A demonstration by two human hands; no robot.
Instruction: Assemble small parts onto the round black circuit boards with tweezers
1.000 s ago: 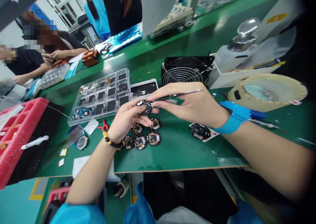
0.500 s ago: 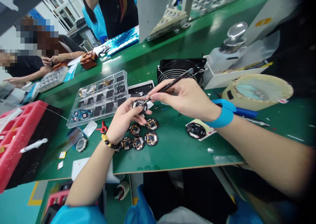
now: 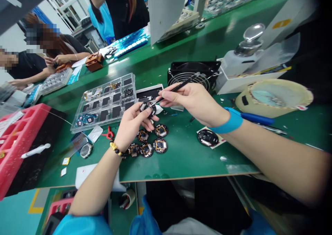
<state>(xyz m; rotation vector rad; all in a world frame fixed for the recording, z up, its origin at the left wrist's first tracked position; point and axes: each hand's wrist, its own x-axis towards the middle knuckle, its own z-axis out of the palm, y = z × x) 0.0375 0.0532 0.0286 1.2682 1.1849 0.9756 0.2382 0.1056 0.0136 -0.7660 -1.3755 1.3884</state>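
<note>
Seven round boards in all: one held board (image 3: 146,107) raised above the bench (image 3: 186,159); five loose boards (image 3: 160,145) clustered flat just under the left hand (image 3: 131,124); one lone board (image 3: 207,137) on a card, well apart to the right. One pair of tweezers (image 3: 181,85); one clear tray (image 3: 109,102); one fan (image 3: 193,72). The left grip is closed, fingertips pinching the held board by its rim; the right hand (image 3: 194,102) has its grip closed on the tweezers, whose tip meets the held board's face, just beside the left fingertips.
</note>
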